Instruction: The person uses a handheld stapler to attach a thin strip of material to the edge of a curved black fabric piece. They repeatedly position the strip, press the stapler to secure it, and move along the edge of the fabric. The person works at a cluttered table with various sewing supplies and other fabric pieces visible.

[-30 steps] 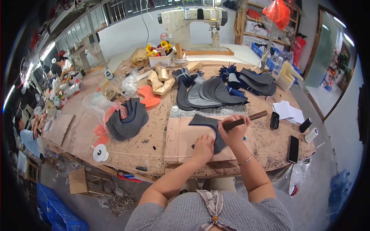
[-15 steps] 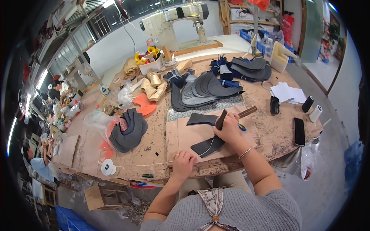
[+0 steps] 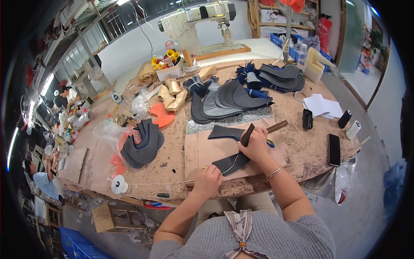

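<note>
My right hand (image 3: 255, 144) is closed round a hammer (image 3: 277, 126) with a brown wooden handle and a dark, flat head. The hand rests over a curved dark grey shoe-upper piece (image 3: 233, 165), hiding its middle. A thin white tape (image 3: 159, 184) runs from a white spool (image 3: 119, 184) at the left to my left hand (image 3: 208, 179), then along the grey piece. My left fingers are pinched on that tape by the near left end of the piece. A small blue and yellow-green object (image 3: 270, 143) shows beside my right hand, partly covered.
Under the piece lies a tan board (image 3: 200, 149). Stacked grey uppers (image 3: 233, 101) sit beyond, with another pile (image 3: 143, 144) at left. A phone (image 3: 334, 149), thread cones (image 3: 353, 129) and a black case (image 3: 307, 119) stand right. A sewing machine (image 3: 189, 32) is behind.
My left hand has moved slightly up and right toward the grey piece, with the tape in its fingers. My right hand stays almost in place with the hammer.
</note>
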`<action>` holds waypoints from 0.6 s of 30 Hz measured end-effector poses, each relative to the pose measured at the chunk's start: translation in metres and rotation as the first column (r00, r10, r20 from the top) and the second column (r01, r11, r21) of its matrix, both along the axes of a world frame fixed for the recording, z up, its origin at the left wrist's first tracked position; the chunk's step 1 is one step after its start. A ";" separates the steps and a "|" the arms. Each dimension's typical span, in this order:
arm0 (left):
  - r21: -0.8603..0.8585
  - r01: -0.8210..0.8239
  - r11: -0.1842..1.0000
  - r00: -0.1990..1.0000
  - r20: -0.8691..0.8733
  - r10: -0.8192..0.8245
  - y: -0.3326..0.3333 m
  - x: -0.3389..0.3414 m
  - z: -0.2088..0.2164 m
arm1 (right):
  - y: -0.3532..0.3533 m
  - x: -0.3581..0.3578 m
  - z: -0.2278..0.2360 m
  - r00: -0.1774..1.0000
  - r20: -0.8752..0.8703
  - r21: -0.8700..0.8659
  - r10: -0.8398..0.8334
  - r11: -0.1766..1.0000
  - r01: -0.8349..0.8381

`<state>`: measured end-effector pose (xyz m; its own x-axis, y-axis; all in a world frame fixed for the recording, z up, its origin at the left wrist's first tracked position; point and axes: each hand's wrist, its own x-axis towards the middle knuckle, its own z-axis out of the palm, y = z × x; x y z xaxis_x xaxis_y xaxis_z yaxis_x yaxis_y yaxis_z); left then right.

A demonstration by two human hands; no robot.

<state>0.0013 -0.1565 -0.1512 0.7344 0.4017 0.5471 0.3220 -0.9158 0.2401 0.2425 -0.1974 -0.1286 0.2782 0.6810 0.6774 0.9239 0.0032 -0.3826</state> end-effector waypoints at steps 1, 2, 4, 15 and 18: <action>0.007 -0.011 1.000 0.999 -0.046 0.011 0.001 -0.001 0.001 | 0.000 0.000 0.000 1.000 -0.010 -0.005 -0.002 1.000 0.002; -0.048 -0.047 0.998 0.998 -0.032 0.045 0.002 -0.002 0.001 | 0.001 0.000 0.000 1.000 -0.020 -0.011 -0.004 1.000 0.003; -0.153 -0.109 0.982 0.994 -0.011 0.108 0.010 -0.006 -0.002 | 0.000 0.000 -0.001 1.000 -0.028 -0.008 -0.003 1.000 0.003; -0.126 -0.278 0.952 0.954 0.078 0.289 0.057 -0.027 0.016 | 0.000 -0.004 0.004 1.000 -0.020 -0.009 -0.010 1.000 0.010; 0.034 -0.105 0.994 0.992 0.077 0.102 0.028 0.038 0.009 | 0.002 -0.003 -0.001 1.000 -0.013 0.001 -0.013 1.000 0.013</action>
<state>0.0393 -0.1283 -0.1425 0.6465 0.4514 0.6151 0.3980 -0.8873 0.2328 0.2395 -0.1951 -0.1300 0.2957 0.6767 0.6742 0.9187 -0.0082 -0.3948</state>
